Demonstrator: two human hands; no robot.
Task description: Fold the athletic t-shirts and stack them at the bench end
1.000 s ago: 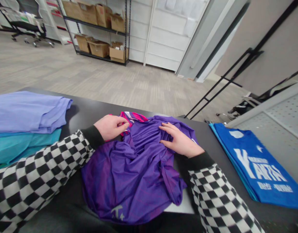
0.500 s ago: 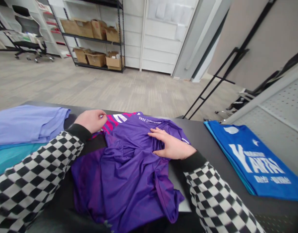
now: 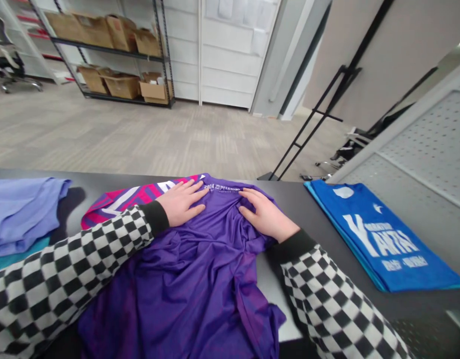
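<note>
A purple sports shirt (image 3: 200, 279) with a pink and white striped part (image 3: 119, 198) lies spread on a black table (image 3: 301, 199) in front of me. My left hand (image 3: 181, 202) rests flat on the shirt near its far edge, fingers stretched out. My right hand (image 3: 263, 214) lies open on the cloth a little to the right, its fingers pressing into wrinkled fabric. Both arms wear black and white checked sleeves. Small white print runs along the shirt's far edge between the hands.
Folded lilac and teal cloths (image 3: 20, 214) are stacked at the left. A folded blue shirt with white lettering (image 3: 379, 242) lies at the right. Beyond the table are carpet floor, a metal shelf with cardboard boxes (image 3: 114, 55) and a black stand (image 3: 320, 114).
My left hand let go of the pink striped part, which now lies spread out flat, and has laid itself flat on the shirt. The right hand shifted slightly toward the far edge.
</note>
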